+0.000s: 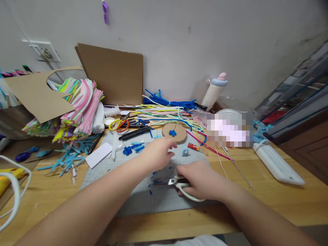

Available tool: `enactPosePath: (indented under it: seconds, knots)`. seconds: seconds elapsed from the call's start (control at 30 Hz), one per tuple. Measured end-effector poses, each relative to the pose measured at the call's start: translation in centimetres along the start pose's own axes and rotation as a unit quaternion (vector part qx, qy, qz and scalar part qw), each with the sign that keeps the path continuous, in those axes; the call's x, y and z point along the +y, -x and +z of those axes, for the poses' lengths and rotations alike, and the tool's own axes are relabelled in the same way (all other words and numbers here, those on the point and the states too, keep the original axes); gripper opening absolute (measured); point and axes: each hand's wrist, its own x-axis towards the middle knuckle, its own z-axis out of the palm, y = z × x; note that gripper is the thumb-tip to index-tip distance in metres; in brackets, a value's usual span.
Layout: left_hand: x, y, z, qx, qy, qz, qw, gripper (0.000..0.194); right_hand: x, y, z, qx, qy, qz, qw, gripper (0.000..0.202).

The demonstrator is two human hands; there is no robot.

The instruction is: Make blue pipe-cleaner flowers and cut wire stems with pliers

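Note:
My right hand (196,179) is wrapped around the cream-handled scissors (190,194), low over the grey cutting mat (138,201). Their short metal blades point left, toward small dark-blue fuzzy scraps (150,192) scattered on the mat. Above the mat's middle, my left hand (159,153) has loosely curled fingers with a gap from the thumb, and I see nothing between them. Just beyond it, a dark-blue pipe-cleaner flower (172,133) rests on a round cardboard disc (181,135). Another blue flower (127,150) lies left of my left hand, and a light-blue one (185,151) lies to its right.
Pipe-cleaner bundles (82,106) are piled at left, with loose ones (164,114) along the wall. Yellow-and-orange scissors (119,125), a black glue gun (134,133) and a white card (98,155) lie nearer. A bottle (212,92) and a white elongated device (279,164) are at right.

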Motion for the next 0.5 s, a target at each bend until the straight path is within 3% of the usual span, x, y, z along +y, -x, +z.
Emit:
enactPosePath:
  seconds: [0.13,0.27,0.37,0.5]
  knots:
    - [1.4,-4.7,3.8,-0.039,-0.015,-0.004,0.999,0.028,0.1,0.0,0.0,0.013,0.007,-0.004,1.0,0.023]
    - [2.2,-5.9,6.2,-0.052,-0.032,-0.023,0.998,0.02,0.2,0.0,-0.1,0.01,0.0,-0.016,1.0,0.02]
    - [2.1,-5.1,5.2,-0.03,-0.025,-0.031,0.999,0.012,0.1,-0.1,0.0,0.008,0.01,-0.013,1.0,0.021]
    - [1.2,-2.3,1.1,0.029,0.004,-0.043,0.999,0.014,0.2,0.0,-0.3,-0.009,0.003,-0.003,1.0,0.029]
